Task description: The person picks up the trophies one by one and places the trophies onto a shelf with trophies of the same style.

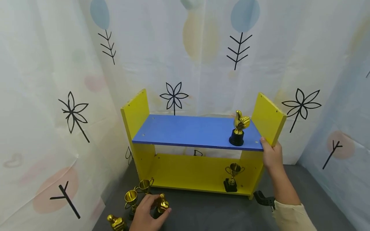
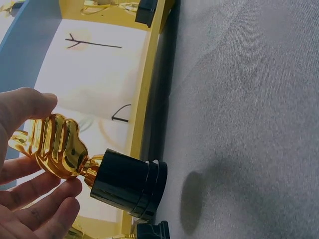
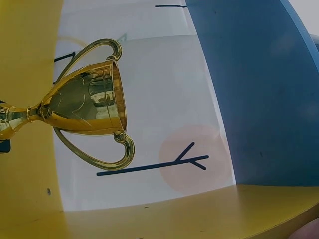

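Note:
My left hand (image 1: 148, 213) pinches a gold thumbs-up trophy (image 2: 57, 144) between thumb and fingers. Its black base (image 2: 129, 184) is held off the grey cloth, in front of the shelf's left part. My right hand (image 1: 273, 155) grips the yellow right side panel (image 1: 268, 118) of the shelf unit at the blue board's corner. Another thumbs-up trophy (image 1: 237, 128) stands upright on the blue board (image 1: 190, 130). A two-handled gold cup trophy (image 3: 89, 102) is on the yellow lower board (image 1: 188, 170), at its right end.
Two gold cup trophies (image 1: 131, 197) stand close by my left hand, left of the shelf front. Nearer the bottom edge is another gold thumbs-up trophy (image 1: 116, 222). Patterned white cloth (image 1: 202, 73) hangs behind and at both sides. Grey cloth (image 1: 208, 211) covers the surface underneath.

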A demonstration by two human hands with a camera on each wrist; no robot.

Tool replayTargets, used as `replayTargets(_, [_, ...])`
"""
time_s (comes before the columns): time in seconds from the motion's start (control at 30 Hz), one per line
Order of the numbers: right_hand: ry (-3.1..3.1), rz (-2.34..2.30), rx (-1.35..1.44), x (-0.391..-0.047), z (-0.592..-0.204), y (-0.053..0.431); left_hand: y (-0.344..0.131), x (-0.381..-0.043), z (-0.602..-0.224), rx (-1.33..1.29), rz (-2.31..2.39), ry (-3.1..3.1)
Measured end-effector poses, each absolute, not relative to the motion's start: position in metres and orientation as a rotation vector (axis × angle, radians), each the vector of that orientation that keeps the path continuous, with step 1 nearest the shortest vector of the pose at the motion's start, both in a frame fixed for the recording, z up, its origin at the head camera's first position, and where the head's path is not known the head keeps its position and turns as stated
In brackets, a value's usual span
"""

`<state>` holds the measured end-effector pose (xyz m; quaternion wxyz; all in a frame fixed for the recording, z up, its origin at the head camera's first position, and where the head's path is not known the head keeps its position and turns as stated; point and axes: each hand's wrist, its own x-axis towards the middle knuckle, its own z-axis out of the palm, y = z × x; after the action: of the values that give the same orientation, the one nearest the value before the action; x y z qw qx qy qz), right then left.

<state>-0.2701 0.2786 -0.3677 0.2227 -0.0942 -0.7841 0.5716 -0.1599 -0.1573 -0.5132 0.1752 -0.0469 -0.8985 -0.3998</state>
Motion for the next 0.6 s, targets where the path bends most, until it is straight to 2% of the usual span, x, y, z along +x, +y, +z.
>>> replayTargets(0.6, [-2.166, 1.571, -0.287, -0.269, -0.366, 0.276, -0.146, -0.163, -0.519, -0.208, -1.152, -2.450])
